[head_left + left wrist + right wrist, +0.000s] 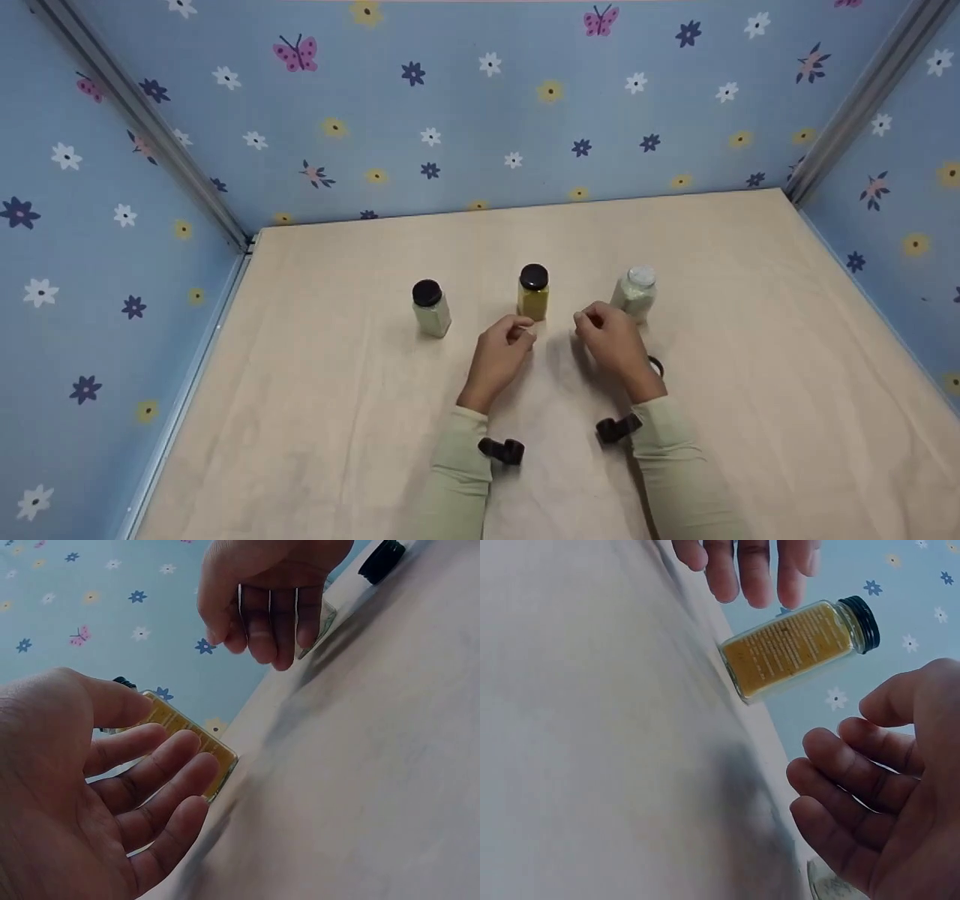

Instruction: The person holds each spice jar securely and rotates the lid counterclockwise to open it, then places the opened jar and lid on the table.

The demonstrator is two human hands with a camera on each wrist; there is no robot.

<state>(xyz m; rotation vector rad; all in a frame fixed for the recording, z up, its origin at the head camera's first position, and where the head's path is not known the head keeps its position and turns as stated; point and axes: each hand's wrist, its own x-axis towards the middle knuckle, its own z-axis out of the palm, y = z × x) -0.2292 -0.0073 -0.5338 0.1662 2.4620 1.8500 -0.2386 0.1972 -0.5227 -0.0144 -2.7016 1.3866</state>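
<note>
Both left hand [499, 358] and right hand [615, 349] are unloaded, fingers bent, apart; capping or uncapping seems in hand, steadying grip on yellow jar [532, 301] likely needed next.

You face a light-blue wall [480, 105] patterned with flowers [550, 91] and butterflies [297, 55] across the top of the frame. Grey posts [136, 114] slant down from both upper corners; below, a pale beige tabletop [750, 337] fills the lower centre.
</note>
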